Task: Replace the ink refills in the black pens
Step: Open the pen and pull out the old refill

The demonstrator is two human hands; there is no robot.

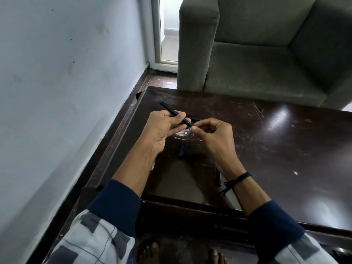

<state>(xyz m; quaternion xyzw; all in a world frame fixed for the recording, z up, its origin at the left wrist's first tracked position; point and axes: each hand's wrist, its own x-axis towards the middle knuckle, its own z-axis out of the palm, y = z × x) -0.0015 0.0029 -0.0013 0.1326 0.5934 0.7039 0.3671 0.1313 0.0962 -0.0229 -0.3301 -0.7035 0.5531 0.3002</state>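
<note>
My left hand [163, 126] grips a slim black pen barrel [171, 111] that slants up to the far left above the table. My right hand [211, 134] pinches something small at the barrel's near end, around the tip; the pinched part is too small to make out. A black pen cap [183, 151] lies on the table between my wrists. Another black pen piece [218, 178] lies beside my right wrist. A short dark piece [196, 119] shows just behind my right fingers.
The dark brown table [285, 149] is scratched and glossy, with a pale round mark [182, 133] under my hands. A grey armchair [266, 54] stands behind the table. A pale wall [57, 92] runs along the left. My bare feet [152, 252] show below the table edge.
</note>
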